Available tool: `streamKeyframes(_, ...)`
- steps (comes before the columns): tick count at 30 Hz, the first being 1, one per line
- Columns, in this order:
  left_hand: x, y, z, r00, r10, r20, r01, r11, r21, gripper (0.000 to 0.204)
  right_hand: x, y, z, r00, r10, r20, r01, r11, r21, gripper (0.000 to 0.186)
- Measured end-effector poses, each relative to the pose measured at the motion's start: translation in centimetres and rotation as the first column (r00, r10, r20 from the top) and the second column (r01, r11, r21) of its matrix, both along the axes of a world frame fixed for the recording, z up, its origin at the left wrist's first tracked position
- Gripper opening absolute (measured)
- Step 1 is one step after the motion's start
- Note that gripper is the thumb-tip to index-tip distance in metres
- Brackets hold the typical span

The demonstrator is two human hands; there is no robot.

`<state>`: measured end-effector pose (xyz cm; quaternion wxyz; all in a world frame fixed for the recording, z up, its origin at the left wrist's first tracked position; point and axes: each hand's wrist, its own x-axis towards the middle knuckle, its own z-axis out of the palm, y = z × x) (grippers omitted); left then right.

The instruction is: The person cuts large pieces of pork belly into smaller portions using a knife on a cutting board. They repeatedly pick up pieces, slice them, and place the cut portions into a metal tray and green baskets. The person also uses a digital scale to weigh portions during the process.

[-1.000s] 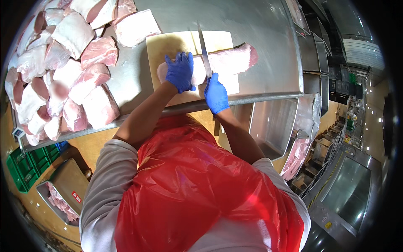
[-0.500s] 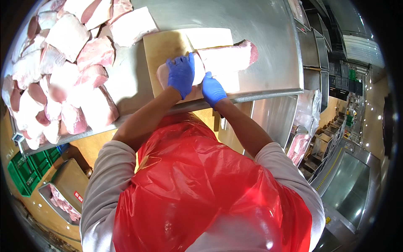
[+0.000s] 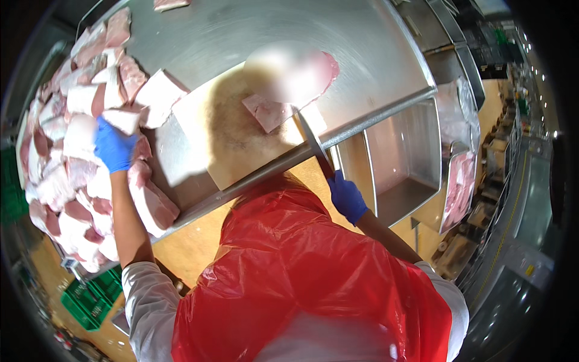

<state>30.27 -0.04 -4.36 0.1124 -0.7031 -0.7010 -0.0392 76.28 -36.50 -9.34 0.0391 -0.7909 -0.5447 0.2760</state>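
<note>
**Cut piece going onto the pile**

Left hand [image 3: 114,148], blue-gloved, closed on a pale cut chunk of raw pork [image 3: 122,119] at 9 o'clock, over the heap of pink-white pork pieces [image 3: 66,175]. Right hand [image 3: 347,196] grips the long steel knife [image 3: 313,142], tip by the large uncut pork slab [image 3: 289,75] on the tan cutting board [image 3: 223,139]. Judged step: stacking. Next calls for releasing the chunk and steadying the slab.

Not much here packaging-wise, just a clear plastic bag of pink meat [image 3: 457,181] hanging off the right end of the steel counter [image 3: 386,54], and a small white tag [image 3: 69,263] sticking out at the lower left edge by the green crates [image 3: 90,298], too tiny to make out.
</note>
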Motion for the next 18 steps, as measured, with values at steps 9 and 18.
streamKeyframes(9, 27.7, -4.9, -8.4, 0.673, -0.571, 0.470, 0.715, 0.664, -0.218, 0.114, 0.6, 6.1, -4.9, 0.948, -0.256, -0.187, 0.314, 0.843, 0.436, 0.021)
streamKeyframes(18, 35.0, -2.8, -6.7, 0.748, -0.567, 0.344, 0.660, 0.586, -0.469, 0.122, 2.1, 6.7, -2.6, 0.917, -0.368, -0.153, 0.396, 0.884, 0.248, 0.024)
